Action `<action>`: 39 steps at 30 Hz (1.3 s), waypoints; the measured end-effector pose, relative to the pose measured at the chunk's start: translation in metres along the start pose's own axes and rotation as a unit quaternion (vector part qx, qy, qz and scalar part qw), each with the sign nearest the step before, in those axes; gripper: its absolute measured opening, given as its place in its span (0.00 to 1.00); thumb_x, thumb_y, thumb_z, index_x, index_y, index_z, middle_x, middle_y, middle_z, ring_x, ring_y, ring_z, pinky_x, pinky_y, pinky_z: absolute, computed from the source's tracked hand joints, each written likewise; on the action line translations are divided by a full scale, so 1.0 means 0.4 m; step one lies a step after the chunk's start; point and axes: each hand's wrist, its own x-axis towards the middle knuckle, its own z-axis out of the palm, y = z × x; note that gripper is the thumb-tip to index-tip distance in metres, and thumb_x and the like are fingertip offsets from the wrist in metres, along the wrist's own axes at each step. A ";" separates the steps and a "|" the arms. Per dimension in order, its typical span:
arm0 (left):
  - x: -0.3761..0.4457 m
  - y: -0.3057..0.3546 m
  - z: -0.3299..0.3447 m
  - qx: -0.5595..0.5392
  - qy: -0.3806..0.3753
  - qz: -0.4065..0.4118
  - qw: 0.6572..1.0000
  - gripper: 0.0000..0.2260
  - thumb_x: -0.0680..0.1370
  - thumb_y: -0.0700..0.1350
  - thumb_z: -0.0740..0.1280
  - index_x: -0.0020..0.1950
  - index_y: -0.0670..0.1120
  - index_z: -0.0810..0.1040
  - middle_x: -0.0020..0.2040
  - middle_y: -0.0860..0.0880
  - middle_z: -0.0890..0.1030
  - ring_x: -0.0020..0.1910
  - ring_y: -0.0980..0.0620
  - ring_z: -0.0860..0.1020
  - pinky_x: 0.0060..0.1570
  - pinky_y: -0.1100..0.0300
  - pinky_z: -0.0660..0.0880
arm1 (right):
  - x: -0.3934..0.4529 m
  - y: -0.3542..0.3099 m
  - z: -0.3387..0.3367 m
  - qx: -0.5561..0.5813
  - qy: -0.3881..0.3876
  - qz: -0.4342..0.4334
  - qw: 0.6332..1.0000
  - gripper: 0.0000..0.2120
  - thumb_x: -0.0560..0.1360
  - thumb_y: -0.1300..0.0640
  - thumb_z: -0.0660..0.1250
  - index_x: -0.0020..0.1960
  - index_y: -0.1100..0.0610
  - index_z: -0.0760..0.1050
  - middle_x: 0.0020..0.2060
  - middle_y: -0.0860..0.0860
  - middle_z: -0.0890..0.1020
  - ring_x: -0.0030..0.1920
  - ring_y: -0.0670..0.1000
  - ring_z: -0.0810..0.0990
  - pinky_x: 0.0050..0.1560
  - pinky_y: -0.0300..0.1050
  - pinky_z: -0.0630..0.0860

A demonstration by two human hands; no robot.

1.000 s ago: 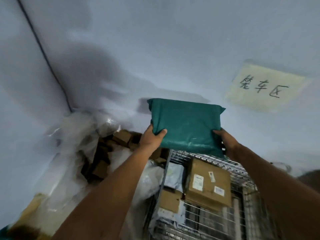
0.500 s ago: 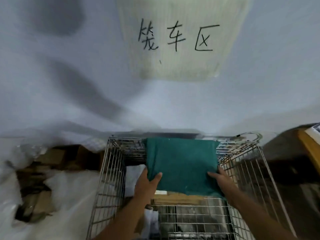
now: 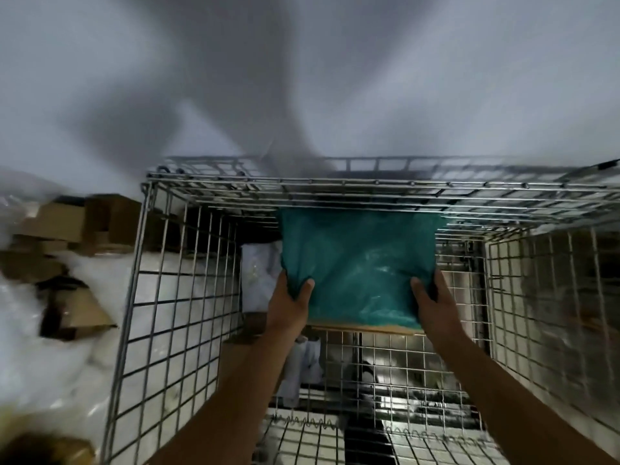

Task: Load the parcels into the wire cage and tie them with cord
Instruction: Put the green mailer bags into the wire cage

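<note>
Wire cage (image 3: 188, 297): it stood against the pale wall, open at the top, so I could reach down into it from above; its mesh sides would keep a stack from sliding out.
Loose boxes (image 3: 67, 229): brown cartons lay heaped on white plastic wrap just outside the cage's left wall, near enough, I judged, to be picked up next.
Teal parcel (image 3: 359, 263): a soft plastic mailer, inside the cage toward its far wall, lying over a flat brown carton (image 3: 362, 328) whose edge showed under the near side. I judged it went there because that carton gave it a level bed.
White parcel (image 3: 260, 276): a pale bag sat just beside the teal one, on its left, partly hidden by it and by my wrist.
Left hand (image 3: 290, 307): thumb curled over the near left corner of the mailer, fingers hidden beneath, pinching it so the slack bag would not fold.
Right hand (image 3: 432, 305): thumb on top of the near right corner, the same pinch, keeping the parcel level.
Writing: none could be read; motion blur smeared the parcels, and no label showed.
Cord: none was in view; tying, I judged, was not yet begun.
</note>
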 end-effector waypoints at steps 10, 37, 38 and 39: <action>-0.077 0.038 -0.081 0.078 0.051 0.046 0.995 0.30 0.83 0.63 0.54 0.82 0.53 0.55 0.80 0.51 0.66 0.77 0.47 0.66 0.74 0.45 0.68 | -0.231 -0.197 0.166 -0.148 0.154 -0.084 0.973 0.22 0.82 0.54 0.61 0.76 0.44 0.64 0.64 0.60 0.79 0.61 0.66 0.79 0.61 0.61 0.76; -0.663 -1.690 -1.854 -0.142 0.405 -0.252 0.867 0.31 0.83 0.66 0.47 0.83 0.52 0.58 0.82 0.51 0.61 0.81 0.49 0.58 0.79 0.49 0.56 | -1.554 0.335 2.423 -0.577 -0.507 -0.426 0.479 0.30 0.85 0.39 0.50 0.83 0.49 0.55 0.82 0.44 0.57 0.82 0.44 0.53 0.80 0.45 0.51; -0.691 -1.732 -1.832 -0.153 0.409 -0.266 0.860 0.32 0.82 0.68 0.46 0.83 0.53 0.57 0.82 0.52 0.60 0.82 0.50 0.57 0.80 0.49 0.55 | -1.575 0.381 2.442 -0.584 -0.517 -0.425 0.459 0.30 0.85 0.39 0.50 0.83 0.49 0.55 0.82 0.44 0.57 0.82 0.44 0.53 0.81 0.46 0.52; -0.721 -1.769 -1.807 -0.164 0.417 -0.280 0.849 0.34 0.81 0.70 0.45 0.83 0.54 0.57 0.82 0.52 0.61 0.81 0.50 0.58 0.79 0.47 0.56 | -1.596 0.423 2.455 -0.591 -0.526 -0.426 0.438 0.30 0.85 0.39 0.50 0.83 0.49 0.55 0.83 0.45 0.56 0.82 0.44 0.53 0.81 0.47 0.52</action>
